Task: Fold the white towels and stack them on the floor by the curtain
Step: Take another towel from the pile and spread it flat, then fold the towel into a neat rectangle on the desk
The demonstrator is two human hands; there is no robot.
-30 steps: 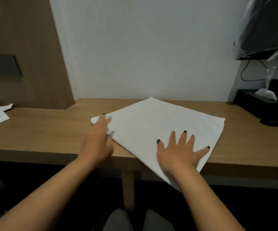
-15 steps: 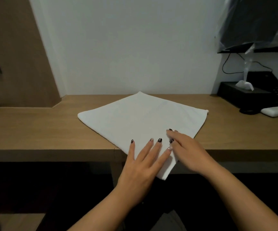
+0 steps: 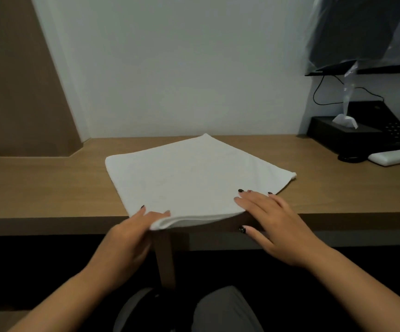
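One towel [image 3: 194,178] lies folded to a square at mid-frame on the surface [image 3: 50,188], its near corner hanging over the front edge. My left hand [image 3: 131,236] pinches that overhanging corner, fingers curled round its layers. My right hand [image 3: 273,224] lies flat and relaxed on the towel's near right edge, gripping nothing. I judge at least one more fold is due. The stacking is all ahead: neither floor nor curtain shows here.
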